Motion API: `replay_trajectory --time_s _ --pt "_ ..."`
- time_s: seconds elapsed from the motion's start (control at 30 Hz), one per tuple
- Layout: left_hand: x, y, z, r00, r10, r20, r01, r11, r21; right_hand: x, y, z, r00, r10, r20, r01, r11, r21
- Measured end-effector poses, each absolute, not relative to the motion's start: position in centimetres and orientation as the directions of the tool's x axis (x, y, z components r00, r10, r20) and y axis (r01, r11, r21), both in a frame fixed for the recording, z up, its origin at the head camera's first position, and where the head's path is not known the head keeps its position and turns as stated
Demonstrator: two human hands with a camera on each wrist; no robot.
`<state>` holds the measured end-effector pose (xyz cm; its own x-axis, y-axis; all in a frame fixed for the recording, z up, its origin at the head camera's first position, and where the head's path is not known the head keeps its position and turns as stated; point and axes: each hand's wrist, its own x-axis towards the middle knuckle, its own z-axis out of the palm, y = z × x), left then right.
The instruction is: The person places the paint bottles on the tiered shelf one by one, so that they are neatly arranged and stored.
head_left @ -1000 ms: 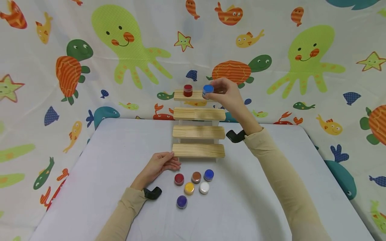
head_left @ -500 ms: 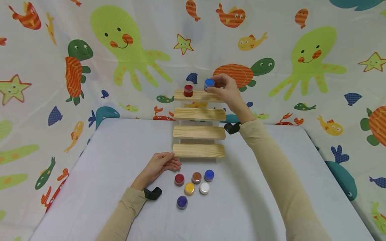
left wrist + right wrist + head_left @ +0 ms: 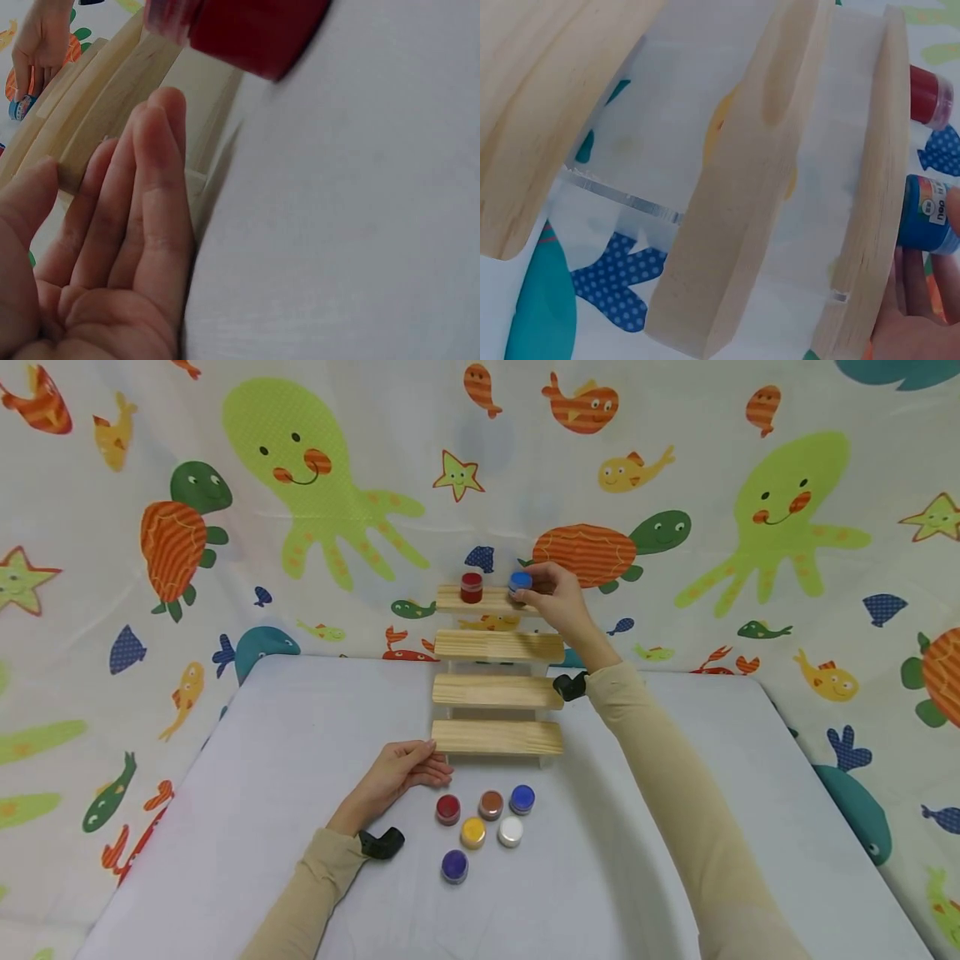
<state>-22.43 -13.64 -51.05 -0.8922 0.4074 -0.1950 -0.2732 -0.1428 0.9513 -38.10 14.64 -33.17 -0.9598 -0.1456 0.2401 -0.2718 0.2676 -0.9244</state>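
My right hand pinches a blue paint jar between thumb and fingers at the right part of the top shelf. In the right wrist view this blue jar is upright relative to the shelf, its base right at the board. A red paint jar stands to its left on the same shelf. My left hand grips the left end of the lowest shelf of the wooden rack, thumb on top and fingers below. In the left wrist view the thumb touches the board's corner.
In front of the rack several paint jars stand on the white table: red, brown, blue, yellow, white and purple. Behind hangs a sea-animal curtain. Two middle shelves hold nothing.
My right hand raised the blue jar slightly off the top shelf, then lowered it back to the board. The left hand has stayed at the lowest shelf's end.
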Motion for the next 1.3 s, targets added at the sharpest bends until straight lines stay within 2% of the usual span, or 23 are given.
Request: replay_trajectory --time_s 0.3,0.63,1.03,1.3 --pt "-22.0 -13.6 -51.3 -0.896 0.409 -0.171 -0.248 -0.142 0.958 -37.6 14.7 -33.4 -0.961 -0.130 0.245 -0.273 0.296 -0.915" --pt "-21.3 -14.2 -51.4 -0.889 0.428 -0.164 -0.244 -0.138 0.960 -35.5 14.3 -33.3 -0.951 -0.114 0.286 -0.308 0.349 -0.885" --pt "-20.4 -15.5 -51.2 -0.871 0.460 -0.173 -0.258 -0.128 0.958 -33.4 13.6 -33.4 -0.972 -0.093 0.216 -0.235 0.371 -0.898" --pt "-19.7 -16.5 -51.3 -0.856 0.487 -0.176 -0.260 -0.111 0.959 -31.8 12.8 -33.5 -0.968 -0.048 0.246 -0.244 0.411 -0.879"
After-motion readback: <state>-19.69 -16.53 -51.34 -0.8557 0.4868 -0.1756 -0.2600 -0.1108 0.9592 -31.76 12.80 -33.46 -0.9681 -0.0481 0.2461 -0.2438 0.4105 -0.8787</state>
